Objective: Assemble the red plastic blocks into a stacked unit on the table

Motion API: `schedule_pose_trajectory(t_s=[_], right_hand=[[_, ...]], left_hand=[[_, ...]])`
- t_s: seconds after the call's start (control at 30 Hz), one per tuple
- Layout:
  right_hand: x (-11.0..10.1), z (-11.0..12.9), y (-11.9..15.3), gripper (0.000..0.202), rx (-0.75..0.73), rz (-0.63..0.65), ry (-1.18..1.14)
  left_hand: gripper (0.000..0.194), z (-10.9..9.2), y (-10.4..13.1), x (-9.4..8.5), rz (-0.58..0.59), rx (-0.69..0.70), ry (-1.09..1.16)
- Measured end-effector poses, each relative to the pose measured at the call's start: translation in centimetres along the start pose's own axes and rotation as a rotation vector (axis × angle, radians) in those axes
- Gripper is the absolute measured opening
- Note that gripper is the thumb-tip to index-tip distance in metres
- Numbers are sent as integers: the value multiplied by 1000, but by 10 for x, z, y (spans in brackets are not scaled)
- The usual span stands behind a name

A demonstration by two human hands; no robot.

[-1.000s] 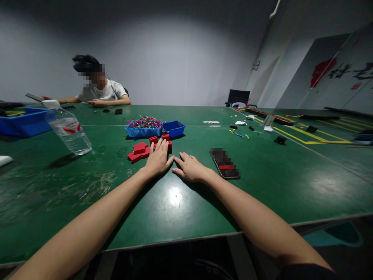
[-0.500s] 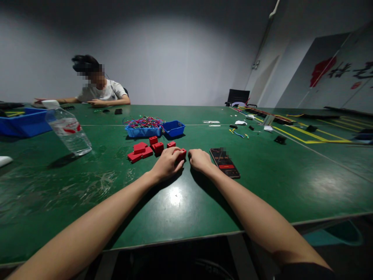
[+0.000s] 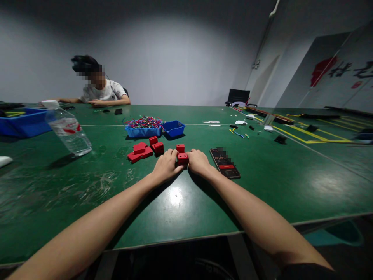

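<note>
- Near red block: a small, box-shaped piece on the green table, between the two hands and just beside the fingertips of both; two dark holes mark its upper face.
- Left hand: part-curled, its thumb toward the near side of this block and its fingers at the left side.
- Right hand: curled loosely, fingertips toward the block's right side. The contact points are small and partly hidden, so whether either hand truly grips cannot be told.
- Far red block: just beyond the near one, ahead of the left fingertips, with a dark hole on top.
- Handling, as judged from appearance: the near block is probably light and stiff, likely moulded plastic; its smooth faces may slide readily on the glossy table, though breakage seems unlikely.
- Place of hold: the opposed left and right side faces, low down, suit a fingertip pinch and leave the holes uncovered.
- Surroundings: flat red pieces lie left of the left hand; a phone lies just right of the right hand.
</note>
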State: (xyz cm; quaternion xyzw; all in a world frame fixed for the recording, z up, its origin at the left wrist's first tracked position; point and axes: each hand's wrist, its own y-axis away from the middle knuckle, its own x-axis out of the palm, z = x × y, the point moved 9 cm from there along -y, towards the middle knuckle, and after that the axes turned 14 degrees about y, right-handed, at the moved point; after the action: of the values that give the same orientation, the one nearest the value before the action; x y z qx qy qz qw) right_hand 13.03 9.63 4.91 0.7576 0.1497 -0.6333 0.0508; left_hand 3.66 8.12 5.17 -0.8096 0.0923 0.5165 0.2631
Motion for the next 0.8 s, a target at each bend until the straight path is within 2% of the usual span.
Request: schedule_pose_trajectory(t_s=[0.23,0.47,0.67,0.8], right_hand=[[0,-1,-1,30,-2,-3,5],[3,-3,-5,30,-17,5,-43],[3,-9,-13,30,26,-74,-359],[11,-14,-19,38,94,-125,-642]], left_hand=[[22,5,1,-1,-3,-41,67],[27,5,2,-4,-50,-3,133],[25,7,2,-6,-67,-17,134],[27,12,2,-8,-121,24,273]])
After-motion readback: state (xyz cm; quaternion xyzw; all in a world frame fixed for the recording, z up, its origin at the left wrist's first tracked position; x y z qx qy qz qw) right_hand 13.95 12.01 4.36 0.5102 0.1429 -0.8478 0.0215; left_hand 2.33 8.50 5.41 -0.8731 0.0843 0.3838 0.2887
